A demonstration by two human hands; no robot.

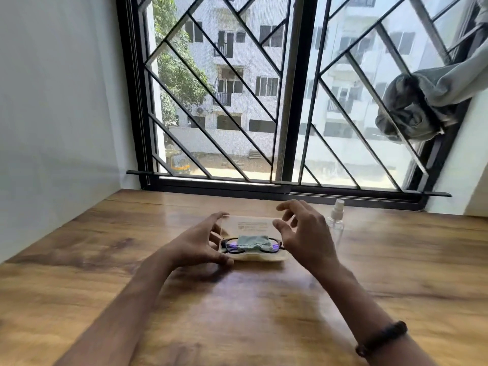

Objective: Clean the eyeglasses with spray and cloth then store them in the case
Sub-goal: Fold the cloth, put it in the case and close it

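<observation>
On the table [105,260], your case [253,224] lies open, glasses [229,245] and cloth [252,241] inside. Your left hand [200,247] spreads wide around its left end; your right hand [303,233] hovers spread over its right end. Farther right stands the bottle [336,220]

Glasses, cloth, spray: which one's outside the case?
The spray bottle: it stands on the table right of the open case, while the eyeglasses and cloth lie inside it.
</observation>
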